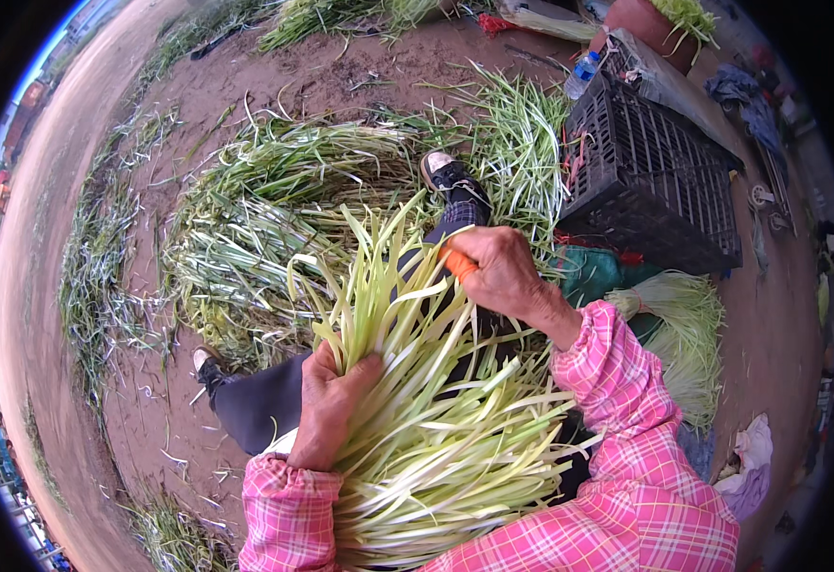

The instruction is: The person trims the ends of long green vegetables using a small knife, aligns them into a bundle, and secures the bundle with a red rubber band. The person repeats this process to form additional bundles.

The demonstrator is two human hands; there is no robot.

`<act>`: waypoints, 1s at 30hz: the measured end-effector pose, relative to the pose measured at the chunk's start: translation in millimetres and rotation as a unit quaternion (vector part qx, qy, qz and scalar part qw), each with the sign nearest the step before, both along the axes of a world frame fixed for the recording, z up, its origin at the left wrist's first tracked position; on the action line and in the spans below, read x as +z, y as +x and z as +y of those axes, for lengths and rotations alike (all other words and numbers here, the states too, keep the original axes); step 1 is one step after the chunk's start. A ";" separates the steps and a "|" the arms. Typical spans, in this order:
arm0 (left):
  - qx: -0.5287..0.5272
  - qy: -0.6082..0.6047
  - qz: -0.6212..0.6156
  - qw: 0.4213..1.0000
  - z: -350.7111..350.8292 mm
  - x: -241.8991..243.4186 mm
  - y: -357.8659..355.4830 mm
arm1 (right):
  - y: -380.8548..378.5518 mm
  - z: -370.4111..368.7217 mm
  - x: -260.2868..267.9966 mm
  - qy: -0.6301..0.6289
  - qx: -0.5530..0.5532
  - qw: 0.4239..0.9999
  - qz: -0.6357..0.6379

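A large heap of pale yellow-green leafy stalks (453, 443), perhaps blanched chives, lies across my lap. My left hand (338, 390) grips a bunch of these stalks, their leaf tips pointing up and away from me. To the right of that bunch, my right hand (492, 268) is closed with orange wrapping (458, 263) around a finger. Leaves touch its fingertips; whether it pinches one of them is hidden. Both forearms are in pink plaid sleeves.
Cut green stalks (267, 236) lie piled before my feet, with more (524, 150) beside a black plastic crate (646, 171). A water bottle (583, 74) is by the crate. Tied pale bundles (685, 343) lie at the right, near a white and purple cloth or bag (746, 468).
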State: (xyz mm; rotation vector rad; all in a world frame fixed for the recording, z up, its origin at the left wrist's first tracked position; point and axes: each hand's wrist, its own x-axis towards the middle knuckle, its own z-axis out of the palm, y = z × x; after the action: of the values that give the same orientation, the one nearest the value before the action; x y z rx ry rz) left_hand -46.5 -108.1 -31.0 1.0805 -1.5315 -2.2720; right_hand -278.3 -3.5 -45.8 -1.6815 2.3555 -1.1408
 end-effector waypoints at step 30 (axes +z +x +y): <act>-0.103 -0.177 -0.033 0.978 -7.1 -10.9 -5.0 | -9.5 -14.9 -12.3 0.014 -0.141 0.983 -0.116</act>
State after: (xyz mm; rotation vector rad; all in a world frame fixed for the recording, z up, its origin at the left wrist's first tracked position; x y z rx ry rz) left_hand -51.5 -115.3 -41.9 0.9412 -2.0610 -1.9854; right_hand -287.8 -18.4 -58.1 -1.1556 2.4967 -1.2555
